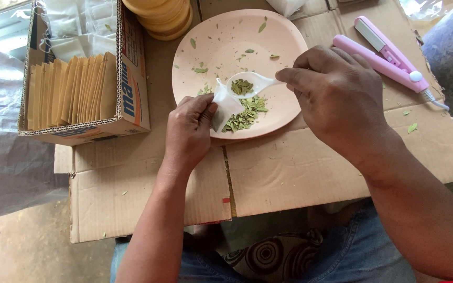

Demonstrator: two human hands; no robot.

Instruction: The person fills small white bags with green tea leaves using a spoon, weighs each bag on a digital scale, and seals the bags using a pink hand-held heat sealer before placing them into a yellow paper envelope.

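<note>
— What's nearest the lens?

— The person's lap at 6 o'clock: blue jeans (352, 257) and a patterned cloth (268, 257) with dark rings, both cut off by the bottom edge. The two forearms rise from there.

— And the left hand?

— The left hand (187, 131) sits just left of centre, pinched shut on a small white sachet (224, 105). Its fingertips hide the sachet's lower half, so I cannot tell how far it is filled.

— The right?

— The right hand (331, 89), at about 2 o'clock from centre, is closed on the handle of a white spoon (250, 84). The handle's end is buried under the fingers. The bowl carries a little heap of dried green leaves (245, 118) and hovers just beside the sachet's mouth, over the main pile of leaves.

— Where does that pile lie?

— On a pink plate (221, 36) at 12 o'clock, near its lower rim. The plate rests on flattened cardboard (289, 173).

— Anything else?

— At 10 o'clock a box (132, 99) holds a row of brown envelopes (72, 89) on edge, with clear bags behind them, hard to make out. A stack of tan discs (166, 18) at 11 o'clock is cut off by the top edge. At 2 o'clock lies a pink clamp-shaped tool (386, 57), its cord running out of sight at the right.
</note>
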